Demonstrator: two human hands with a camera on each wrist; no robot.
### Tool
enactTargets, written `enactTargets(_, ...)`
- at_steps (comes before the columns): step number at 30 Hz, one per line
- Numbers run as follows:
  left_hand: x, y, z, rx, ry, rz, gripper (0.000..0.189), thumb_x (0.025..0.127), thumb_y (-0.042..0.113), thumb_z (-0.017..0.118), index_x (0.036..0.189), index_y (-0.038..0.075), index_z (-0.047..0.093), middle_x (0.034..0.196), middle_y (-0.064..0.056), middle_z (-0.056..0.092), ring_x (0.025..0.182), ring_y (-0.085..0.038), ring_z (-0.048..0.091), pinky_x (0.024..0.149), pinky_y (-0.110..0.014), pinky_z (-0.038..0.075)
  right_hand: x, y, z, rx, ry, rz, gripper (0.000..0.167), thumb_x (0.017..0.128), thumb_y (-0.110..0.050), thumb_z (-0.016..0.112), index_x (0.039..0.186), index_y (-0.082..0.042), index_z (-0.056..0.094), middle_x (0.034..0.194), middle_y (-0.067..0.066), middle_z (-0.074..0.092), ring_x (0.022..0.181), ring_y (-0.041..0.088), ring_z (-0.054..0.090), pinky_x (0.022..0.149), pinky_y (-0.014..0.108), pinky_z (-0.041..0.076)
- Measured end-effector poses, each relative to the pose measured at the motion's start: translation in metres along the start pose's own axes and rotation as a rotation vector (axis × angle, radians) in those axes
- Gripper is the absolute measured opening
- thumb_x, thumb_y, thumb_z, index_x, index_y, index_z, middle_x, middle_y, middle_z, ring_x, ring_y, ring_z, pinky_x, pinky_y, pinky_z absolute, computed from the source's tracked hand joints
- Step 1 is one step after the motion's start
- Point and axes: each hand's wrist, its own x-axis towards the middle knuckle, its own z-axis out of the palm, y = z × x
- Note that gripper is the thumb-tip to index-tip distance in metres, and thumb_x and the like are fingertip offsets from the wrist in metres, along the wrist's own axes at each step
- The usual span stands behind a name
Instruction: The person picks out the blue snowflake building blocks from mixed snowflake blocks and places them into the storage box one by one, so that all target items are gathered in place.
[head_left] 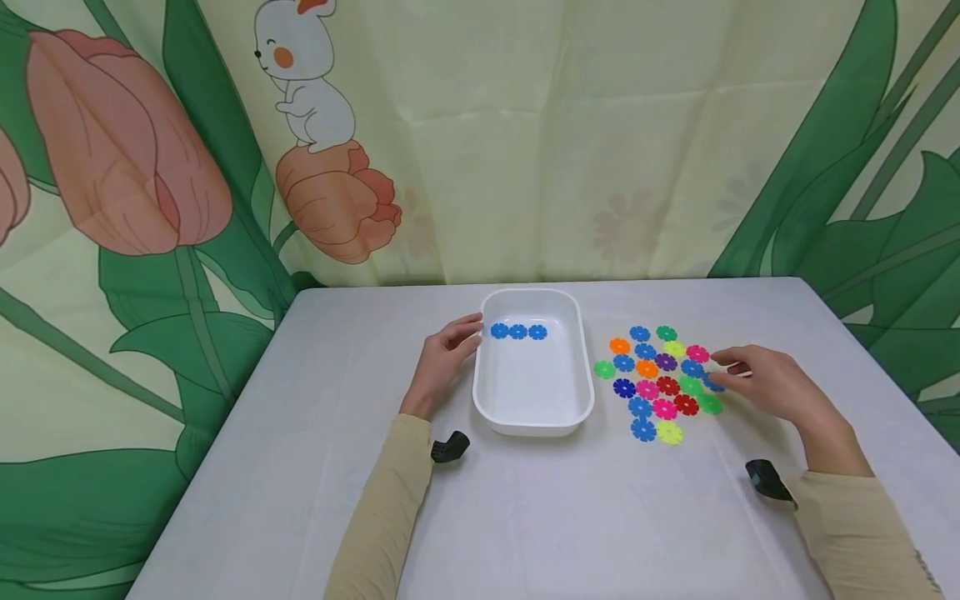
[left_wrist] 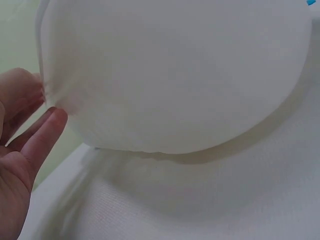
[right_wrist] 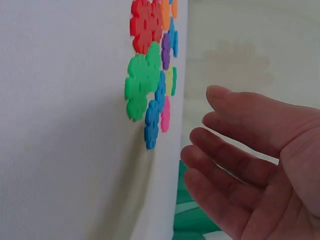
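A white tray [head_left: 534, 417] has a row of three blue flower-shaped plastic pieces [head_left: 518, 332] near its far end. My left hand [head_left: 442, 358] is at the tray's left side, its fingertips touching the outer wall, as the left wrist view also shows. To the tray's right lies a cluster of loose flower pieces in several colours, among them a red one [head_left: 686, 405] and a yellow one [head_left: 670, 432]. Beside that cluster's right edge, my right hand [right_wrist: 245, 160] hovers with loosely bent fingers and nothing between them, close to a blue piece [right_wrist: 151, 125] and a green one [right_wrist: 137, 87].
A white cloth covers the table [head_left: 255, 467]. Behind its far edge hangs a curtain [head_left: 510, 150] printed with tulips and a rabbit. Dark wrist cameras sit by the left sleeve [head_left: 386, 508] and the right sleeve [head_left: 862, 525].
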Motion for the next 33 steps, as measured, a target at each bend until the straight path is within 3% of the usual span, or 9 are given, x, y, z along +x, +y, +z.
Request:
enactTargets(6, -0.001, 0.001, -0.001, 0.010, -0.001, -0.004, 0.028, 0.094, 0.020, 0.068, 0.120, 0.010, 0.070, 0.133, 0.014, 0.058, 0.128, -0.008, 0.049, 0.106, -0.031, 0.042, -0.001, 0.015, -0.004, -0.007, -0.026, 0.026, 0.060, 0.089, -0.027, 0.070, 0.131, 0.010, 0.050, 0.120, 0.036, 0.051, 0.108, 0.051, 0.046, 0.076, 0.056, 0.054)
enactTargets(11, -0.001, 0.006, -0.002, 0.013, -0.019, -0.028, 0.033, 0.094, 0.021, 0.067, 0.124, 0.006, 0.067, 0.139, 0.008, 0.055, 0.132, -0.012, 0.046, 0.108, -0.032, 0.041, 0.001, 0.020, -0.005, -0.001, -0.036, 0.030, 0.060, 0.090, -0.028, 0.069, 0.132, 0.010, 0.049, 0.121, 0.036, 0.050, 0.109, 0.052, 0.045, 0.077, 0.057, 0.053)
enactTargets(17, -0.001, 0.004, 0.000, 0.020, -0.007, 0.006, 0.031, 0.095, 0.016, 0.066, 0.122, 0.003, 0.067, 0.134, 0.010, 0.058, 0.129, -0.011, 0.049, 0.107, -0.033, 0.042, 0.003, 0.025, 0.001, 0.000, -0.037, 0.044, 0.058, 0.090, -0.024, 0.070, 0.131, 0.011, 0.050, 0.121, 0.035, 0.051, 0.108, 0.051, 0.045, 0.080, 0.059, 0.052)
enactTargets(33, -0.001, 0.002, -0.001, 0.030, 0.001, -0.014, 0.033, 0.094, 0.020, 0.066, 0.124, 0.006, 0.067, 0.134, 0.014, 0.057, 0.130, -0.010, 0.047, 0.109, -0.036, 0.040, 0.006, 0.023, 0.010, -0.002, -0.027, 0.014, 0.053, 0.085, -0.018, 0.074, 0.124, 0.012, 0.056, 0.111, 0.029, 0.057, 0.102, 0.045, 0.049, 0.081, 0.057, 0.052)
